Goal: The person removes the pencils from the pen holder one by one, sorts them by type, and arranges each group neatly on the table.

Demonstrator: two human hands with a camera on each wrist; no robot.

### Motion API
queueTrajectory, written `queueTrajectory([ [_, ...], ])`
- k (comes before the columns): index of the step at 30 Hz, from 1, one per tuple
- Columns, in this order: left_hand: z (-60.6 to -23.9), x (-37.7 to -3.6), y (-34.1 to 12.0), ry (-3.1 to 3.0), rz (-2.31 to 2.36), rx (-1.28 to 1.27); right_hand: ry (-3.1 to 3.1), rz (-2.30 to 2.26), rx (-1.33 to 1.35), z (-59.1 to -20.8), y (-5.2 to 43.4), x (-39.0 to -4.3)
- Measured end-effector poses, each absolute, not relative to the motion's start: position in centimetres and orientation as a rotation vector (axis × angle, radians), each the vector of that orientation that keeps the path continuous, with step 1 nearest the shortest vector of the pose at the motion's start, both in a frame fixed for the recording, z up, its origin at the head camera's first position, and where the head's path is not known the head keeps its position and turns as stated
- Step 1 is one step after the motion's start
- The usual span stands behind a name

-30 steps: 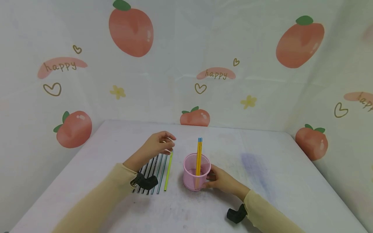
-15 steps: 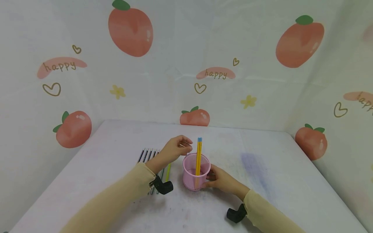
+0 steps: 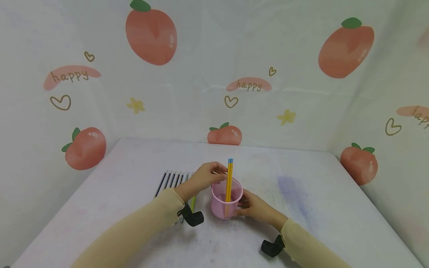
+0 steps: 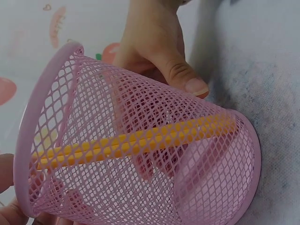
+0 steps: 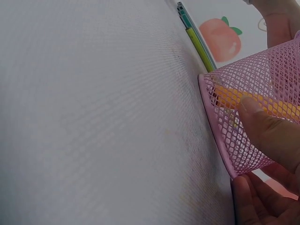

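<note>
A pink mesh pencil cup (image 3: 218,208) stands upright on the table, with two yellow pencils (image 3: 229,180) with blue ends leaning in it. My right hand (image 3: 256,209) grips the cup low on its right side; its thumb (image 5: 272,136) lies along the mesh and its fingers go round the base. At the cup's far left rim is my left hand (image 3: 203,178), fingertips right beside the upper part of the yellow pencils. I cannot tell whether it pinches anything there. Several dark pencils (image 3: 167,179) and a yellow-green one (image 3: 193,204) lie partly hidden under the left forearm.
A white cloth covers the table (image 3: 268,163), with a purple smudge (image 3: 295,197) right of the cup. Behind it hangs a white backdrop (image 3: 201,56) printed with red fruits. Each wrist carries a black mount (image 3: 273,246).
My left hand has moved right, from above the top of the yellow-green pencil to the cup's rim and the yellow pencils. The right hand and the cup have stayed put.
</note>
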State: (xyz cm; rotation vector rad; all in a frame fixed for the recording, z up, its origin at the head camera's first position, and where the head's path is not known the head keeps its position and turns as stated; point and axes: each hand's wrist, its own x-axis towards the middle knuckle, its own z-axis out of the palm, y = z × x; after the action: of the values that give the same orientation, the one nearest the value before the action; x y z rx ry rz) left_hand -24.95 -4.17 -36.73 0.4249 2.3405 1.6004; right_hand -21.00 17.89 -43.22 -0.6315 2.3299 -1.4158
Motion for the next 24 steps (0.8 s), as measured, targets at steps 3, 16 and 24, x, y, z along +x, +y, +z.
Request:
queueTrajectory([
  [3,-36.80,-25.06,-4.00,2.337,1.601,0.439,2.331,-1.415,-0.634,-43.28,17.93,-21.04],
  [16,-36.92,-25.32,-3.53,2.350,1.573,0.445,2.319,-1.432,-0.656,-43.17,17.99,-20.94],
  [24,-36.07,-25.49,-3.85,2.341,1.705,0.445,2.317,-1.434,-0.652,-43.08,17.86,-20.91],
])
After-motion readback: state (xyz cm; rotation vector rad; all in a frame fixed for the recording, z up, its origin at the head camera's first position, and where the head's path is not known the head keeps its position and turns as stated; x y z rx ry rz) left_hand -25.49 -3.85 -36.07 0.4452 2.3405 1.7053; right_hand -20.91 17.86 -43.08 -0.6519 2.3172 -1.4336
